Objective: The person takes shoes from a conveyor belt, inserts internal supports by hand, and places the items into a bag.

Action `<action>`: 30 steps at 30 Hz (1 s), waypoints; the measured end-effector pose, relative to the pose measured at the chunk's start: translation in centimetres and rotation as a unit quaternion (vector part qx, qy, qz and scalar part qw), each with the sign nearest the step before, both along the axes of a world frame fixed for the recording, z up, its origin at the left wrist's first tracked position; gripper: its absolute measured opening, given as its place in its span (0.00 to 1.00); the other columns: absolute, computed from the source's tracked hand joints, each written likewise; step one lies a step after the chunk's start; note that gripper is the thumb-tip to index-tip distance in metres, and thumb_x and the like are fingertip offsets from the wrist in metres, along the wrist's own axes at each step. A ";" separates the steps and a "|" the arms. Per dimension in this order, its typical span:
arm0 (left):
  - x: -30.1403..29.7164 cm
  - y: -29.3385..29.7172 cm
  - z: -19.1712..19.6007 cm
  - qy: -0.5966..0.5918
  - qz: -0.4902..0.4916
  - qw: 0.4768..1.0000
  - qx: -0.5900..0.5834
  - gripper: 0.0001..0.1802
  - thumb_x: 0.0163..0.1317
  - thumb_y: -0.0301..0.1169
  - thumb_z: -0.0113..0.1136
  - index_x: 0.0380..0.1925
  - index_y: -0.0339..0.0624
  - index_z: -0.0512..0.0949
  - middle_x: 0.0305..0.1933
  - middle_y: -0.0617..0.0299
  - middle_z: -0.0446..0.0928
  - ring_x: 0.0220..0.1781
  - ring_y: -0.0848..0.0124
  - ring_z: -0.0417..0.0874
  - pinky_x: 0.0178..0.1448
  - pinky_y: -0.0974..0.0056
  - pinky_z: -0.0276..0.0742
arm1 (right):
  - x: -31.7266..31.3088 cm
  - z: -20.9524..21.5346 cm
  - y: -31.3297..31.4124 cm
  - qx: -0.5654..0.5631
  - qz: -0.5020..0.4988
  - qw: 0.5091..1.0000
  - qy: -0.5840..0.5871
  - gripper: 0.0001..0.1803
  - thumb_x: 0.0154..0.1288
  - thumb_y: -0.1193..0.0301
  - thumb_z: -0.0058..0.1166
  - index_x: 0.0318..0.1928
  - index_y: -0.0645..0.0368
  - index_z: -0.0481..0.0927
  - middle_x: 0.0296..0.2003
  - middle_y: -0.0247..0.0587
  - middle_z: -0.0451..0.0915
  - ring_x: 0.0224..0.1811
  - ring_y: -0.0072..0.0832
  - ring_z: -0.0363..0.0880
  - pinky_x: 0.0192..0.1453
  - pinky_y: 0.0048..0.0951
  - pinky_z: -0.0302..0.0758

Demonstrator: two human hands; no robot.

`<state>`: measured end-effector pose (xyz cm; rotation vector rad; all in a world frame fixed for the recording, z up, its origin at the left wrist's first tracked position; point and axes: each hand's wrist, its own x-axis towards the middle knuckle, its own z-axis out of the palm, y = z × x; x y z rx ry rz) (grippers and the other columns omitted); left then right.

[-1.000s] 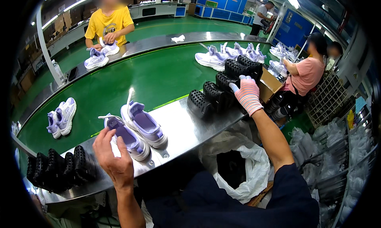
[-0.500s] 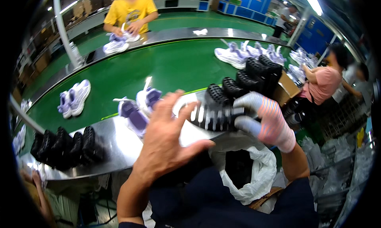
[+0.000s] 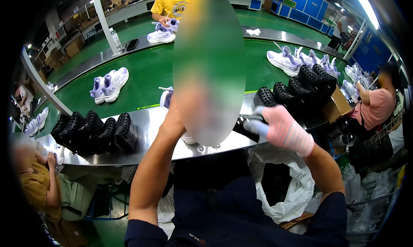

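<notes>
A blurred oval patch hides the middle of the view. My bare left hand (image 3: 183,109) reaches up into that patch, so its fingers and anything in them are hidden. My right hand (image 3: 284,128), in a pink and grey striped glove, is closed round the end of a black shoe tree (image 3: 246,127); the far end of this piece runs into the blur. Just left of my left wrist, part of a white and lilac sneaker (image 3: 165,96) shows at the near edge of the green belt (image 3: 146,85).
Black shoe trees stand in a row on the metal ledge at left (image 3: 92,133) and beyond my right hand (image 3: 294,90). Lilac sneakers (image 3: 109,85) ride the belt. A white-lined bag (image 3: 297,195) hangs below the ledge. Other people work opposite (image 3: 165,4), right (image 3: 378,103) and left (image 3: 36,182).
The view has shifted, so the scene sits farther right. My left hand, spread beside the shoe tree before, is now inside the blurred patch. My right hand still grips the shoe tree.
</notes>
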<state>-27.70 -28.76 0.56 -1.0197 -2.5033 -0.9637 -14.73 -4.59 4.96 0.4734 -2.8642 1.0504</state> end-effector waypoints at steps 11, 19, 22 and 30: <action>-8.9 4.6 -1.4 -0.110 -0.050 0.975 -0.186 0.12 0.52 0.27 0.62 0.35 0.32 0.86 0.37 0.34 0.84 0.43 0.41 0.87 0.50 0.48 0.81 | -11.6 -3.2 -0.7 0.203 -0.039 0.973 -0.105 0.26 0.68 0.48 0.61 0.37 0.62 0.89 0.32 0.56 0.87 0.38 0.51 0.88 0.45 0.45 0.83; -4.7 7.5 -4.6 -0.091 0.059 0.994 0.021 0.26 0.57 0.28 0.66 0.58 0.37 0.78 0.43 0.35 0.85 0.50 0.40 0.86 0.56 0.46 0.81 | -10.9 -8.3 -1.0 0.125 -0.132 0.982 -0.043 0.19 0.65 0.60 0.61 0.46 0.63 0.85 0.39 0.60 0.88 0.45 0.56 0.88 0.52 0.48 0.84; -1.4 7.4 -4.7 -0.176 0.121 0.972 0.101 0.51 0.54 0.33 0.74 0.76 0.32 0.58 0.51 0.29 0.83 0.55 0.39 0.86 0.62 0.48 0.80 | -9.7 -7.7 0.3 0.151 -0.194 0.969 -0.031 0.22 0.60 0.59 0.65 0.44 0.67 0.84 0.39 0.62 0.87 0.47 0.57 0.88 0.53 0.48 0.83; -1.6 9.8 -7.0 -0.305 0.219 0.927 -0.015 0.48 0.55 0.34 0.71 0.73 0.30 0.60 0.47 0.34 0.86 0.51 0.43 0.89 0.59 0.47 0.83 | -12.7 -10.8 0.7 0.172 -0.227 0.957 -0.060 0.17 0.59 0.64 0.62 0.42 0.65 0.89 0.41 0.62 0.87 0.48 0.56 0.87 0.55 0.47 0.83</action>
